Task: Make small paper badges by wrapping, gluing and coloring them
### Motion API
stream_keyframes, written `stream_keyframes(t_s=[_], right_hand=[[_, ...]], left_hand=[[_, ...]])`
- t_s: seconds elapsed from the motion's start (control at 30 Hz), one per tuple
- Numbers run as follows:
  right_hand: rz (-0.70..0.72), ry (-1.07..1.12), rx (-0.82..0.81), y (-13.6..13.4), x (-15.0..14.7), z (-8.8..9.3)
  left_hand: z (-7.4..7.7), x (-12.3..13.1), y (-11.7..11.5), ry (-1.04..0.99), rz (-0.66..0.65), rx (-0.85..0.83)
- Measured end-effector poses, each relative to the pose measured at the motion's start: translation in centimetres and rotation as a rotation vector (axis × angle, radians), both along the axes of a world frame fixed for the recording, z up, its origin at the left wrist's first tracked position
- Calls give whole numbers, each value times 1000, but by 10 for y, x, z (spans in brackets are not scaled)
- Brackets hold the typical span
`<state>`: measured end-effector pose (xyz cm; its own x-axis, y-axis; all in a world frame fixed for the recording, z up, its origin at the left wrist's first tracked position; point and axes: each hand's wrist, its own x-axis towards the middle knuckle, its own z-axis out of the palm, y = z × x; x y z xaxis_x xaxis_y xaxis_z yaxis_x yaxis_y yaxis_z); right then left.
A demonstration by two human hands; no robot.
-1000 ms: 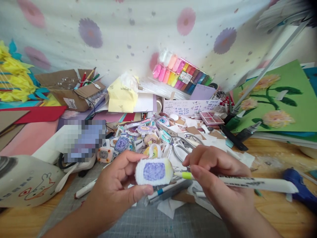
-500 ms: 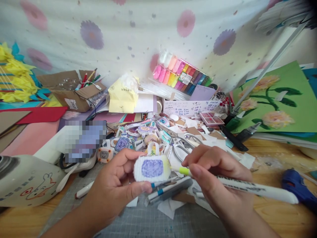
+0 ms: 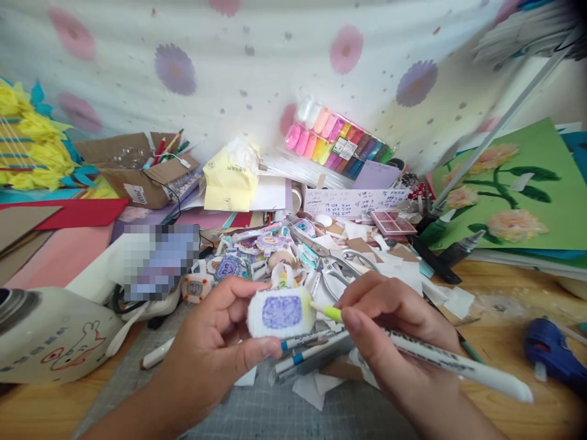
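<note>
Between the thumb and fingers of my left hand point(image 3: 215, 342) is a small white handbag-shaped craft piece point(image 3: 282, 313). It has a loop handle on top, a purple rectangle on its front and a pale yellow patch at its right end. My right hand point(image 3: 394, 342) is closed around a white marker point(image 3: 458, 366) with a yellow-green collar. The marker's tip meets the yellow patch on the craft piece's right side. Behind the craft piece lies a pile of small decorated pieces point(image 3: 233, 266), and scissors point(image 3: 337, 269) rest just beyond my right hand.
A grey cutting mat point(image 3: 257, 409) lies under my hands, with several markers point(image 3: 312, 351) and paper scraps on it. A blue glue gun point(image 3: 553, 351) is at the right, a white jar point(image 3: 50, 336) at the left. A cardboard box point(image 3: 137, 171) and coloured clay packs point(image 3: 339, 140) stand behind.
The marker in my right hand has tilted, its back end swinging down and left. Its tip has moved slightly up along the craft piece's right edge. My left hand holds nearly still.
</note>
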<state>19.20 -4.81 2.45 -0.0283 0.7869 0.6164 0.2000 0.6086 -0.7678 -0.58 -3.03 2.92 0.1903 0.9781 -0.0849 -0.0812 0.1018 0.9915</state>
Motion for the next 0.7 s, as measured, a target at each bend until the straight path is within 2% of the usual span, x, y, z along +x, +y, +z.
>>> stream_keyframes(t_s=[0.1, 0.17, 0.37, 0.43, 0.7], right_hand=[[50, 5, -38, 1, -1, 0], [10, 25, -15, 2, -1, -1], [-3, 13, -29, 3, 0, -2], [-32, 6, 8, 3, 1, -1], [-8, -59, 15, 1, -7, 9]], left_hand=[[-2, -1, 0, 5, 17, 7], [-3, -1, 0, 16, 23, 10], [-6, -5, 3, 62, -55, 41], [-6, -5, 3, 60, -39, 43], [-2, 3, -4, 42, 132, 20]])
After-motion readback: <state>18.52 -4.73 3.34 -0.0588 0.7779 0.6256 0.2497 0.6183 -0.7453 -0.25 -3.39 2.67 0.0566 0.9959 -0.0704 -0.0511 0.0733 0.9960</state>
